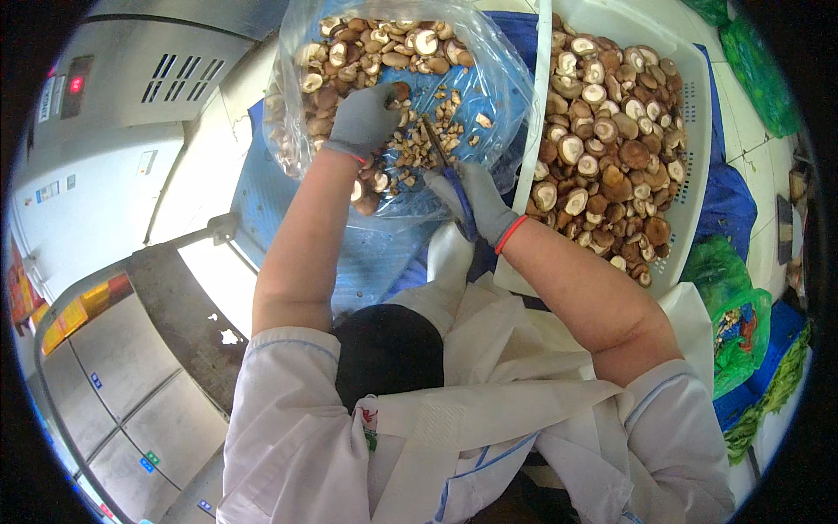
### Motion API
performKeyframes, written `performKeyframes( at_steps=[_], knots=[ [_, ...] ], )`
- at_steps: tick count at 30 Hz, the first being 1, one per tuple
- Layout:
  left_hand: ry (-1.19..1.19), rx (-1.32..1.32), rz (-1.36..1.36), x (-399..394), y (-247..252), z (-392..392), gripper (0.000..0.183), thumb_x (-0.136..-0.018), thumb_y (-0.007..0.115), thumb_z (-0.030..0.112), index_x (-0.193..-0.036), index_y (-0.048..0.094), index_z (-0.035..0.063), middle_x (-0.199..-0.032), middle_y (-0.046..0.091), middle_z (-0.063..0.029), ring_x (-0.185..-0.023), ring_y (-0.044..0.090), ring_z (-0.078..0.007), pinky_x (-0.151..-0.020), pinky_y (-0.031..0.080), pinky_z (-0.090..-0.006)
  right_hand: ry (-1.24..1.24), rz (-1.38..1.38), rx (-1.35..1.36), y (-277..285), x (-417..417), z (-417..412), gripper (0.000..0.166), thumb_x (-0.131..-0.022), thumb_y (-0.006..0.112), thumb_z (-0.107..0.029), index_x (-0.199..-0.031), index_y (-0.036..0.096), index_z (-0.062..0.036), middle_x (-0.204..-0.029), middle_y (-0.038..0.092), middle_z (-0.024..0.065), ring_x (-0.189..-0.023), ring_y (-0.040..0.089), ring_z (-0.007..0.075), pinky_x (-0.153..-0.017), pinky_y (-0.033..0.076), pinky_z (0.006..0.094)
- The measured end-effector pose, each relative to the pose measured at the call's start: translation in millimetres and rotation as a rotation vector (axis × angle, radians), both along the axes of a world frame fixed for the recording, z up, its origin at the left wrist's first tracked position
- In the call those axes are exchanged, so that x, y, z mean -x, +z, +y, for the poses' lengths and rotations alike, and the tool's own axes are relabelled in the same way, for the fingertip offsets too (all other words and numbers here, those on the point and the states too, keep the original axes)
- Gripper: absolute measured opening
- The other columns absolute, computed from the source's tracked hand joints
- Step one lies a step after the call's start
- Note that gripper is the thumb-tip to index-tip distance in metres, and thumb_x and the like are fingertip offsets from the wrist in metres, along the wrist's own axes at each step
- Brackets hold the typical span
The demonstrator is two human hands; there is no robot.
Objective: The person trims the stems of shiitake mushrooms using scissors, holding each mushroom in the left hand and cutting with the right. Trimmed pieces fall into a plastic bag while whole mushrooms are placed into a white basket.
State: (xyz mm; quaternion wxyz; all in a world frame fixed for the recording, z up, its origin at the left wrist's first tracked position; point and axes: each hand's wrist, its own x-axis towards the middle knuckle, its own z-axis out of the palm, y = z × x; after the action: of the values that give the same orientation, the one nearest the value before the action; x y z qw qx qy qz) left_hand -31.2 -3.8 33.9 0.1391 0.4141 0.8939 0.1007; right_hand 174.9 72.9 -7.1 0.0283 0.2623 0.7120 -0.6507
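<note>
My left hand (366,118), in a grey glove, is closed over the clear plastic bag (517,85) and pinches a brown shiitake mushroom (401,90) at its fingertips. My right hand (484,196), gloved in grey with a red cuff, grips scissors (458,190) with blue handles. Their blades point up and left, a little apart from the left hand. Below the blades lies a pile of cut mushroom stems (419,149) on the blue surface inside the bag. Whole shiitake mushrooms (386,49) line the bag's far and left sides.
A white plastic crate (697,131) heaped with shiitake caps (605,131) stands to the right. Green plastic bags (759,72) lie beyond it, with leafy greens (772,393) lower right. Steel cabinets (157,367) and a metal-framed stand (183,308) are at the left.
</note>
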Motion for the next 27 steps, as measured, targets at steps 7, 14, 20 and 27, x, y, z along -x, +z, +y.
performKeyframes(
  at_steps=[7, 14, 20, 27],
  knots=[
    [-0.005, -0.022, -0.138, -5, 6, 2, 0.032, -0.078, 0.064, 0.024, -0.105, 0.068, 0.0074, -0.088, 0.068, -0.0204, -0.084, 0.067, -0.0359, -0.076, 0.052, -0.0434, 0.046, 0.061, -0.120, 3, 0, 2, 0.036, -0.088, 0.067, -0.030, -0.099, 0.064, 0.0034, -0.083, 0.068, 0.0159, -0.075, 0.064, 0.0219, -0.073, 0.049, 0.0356],
    [-0.069, -0.003, -0.100, -14, 9, 8, 0.033, -0.079, 0.067, 0.024, -0.108, 0.068, 0.0075, -0.091, 0.069, -0.0188, -0.086, 0.068, -0.0332, -0.077, 0.052, -0.0404, -0.014, -0.004, -0.211, 14, 2, 3, 0.041, -0.085, 0.066, -0.041, -0.090, 0.065, -0.0011, -0.079, 0.066, 0.0213, -0.080, 0.065, 0.0388, -0.073, 0.050, 0.0436],
    [-0.025, 0.026, -0.083, 2, -2, 0, 0.032, -0.081, 0.065, 0.021, -0.110, 0.067, 0.0078, -0.093, 0.069, -0.0177, -0.086, 0.068, -0.0309, -0.077, 0.052, -0.0394, -0.016, -0.105, 0.254, 8, 4, 3, 0.030, -0.091, 0.063, -0.034, -0.090, 0.061, -0.0032, -0.065, 0.056, 0.0030, -0.054, 0.054, 0.0114, -0.046, 0.043, 0.0274],
    [-0.165, -0.627, -1.049, -16, 38, 28, 0.035, -0.092, 0.061, 0.023, -0.119, 0.062, 0.0005, -0.096, 0.070, -0.0071, -0.083, 0.067, -0.0165, -0.074, 0.052, -0.0292, -0.151, -0.159, 0.480, 7, 3, 3, 0.028, -0.092, 0.061, -0.035, -0.093, 0.058, -0.0067, -0.068, 0.052, 0.0004, -0.052, 0.051, 0.0104, -0.043, 0.041, 0.0245]
  ],
)
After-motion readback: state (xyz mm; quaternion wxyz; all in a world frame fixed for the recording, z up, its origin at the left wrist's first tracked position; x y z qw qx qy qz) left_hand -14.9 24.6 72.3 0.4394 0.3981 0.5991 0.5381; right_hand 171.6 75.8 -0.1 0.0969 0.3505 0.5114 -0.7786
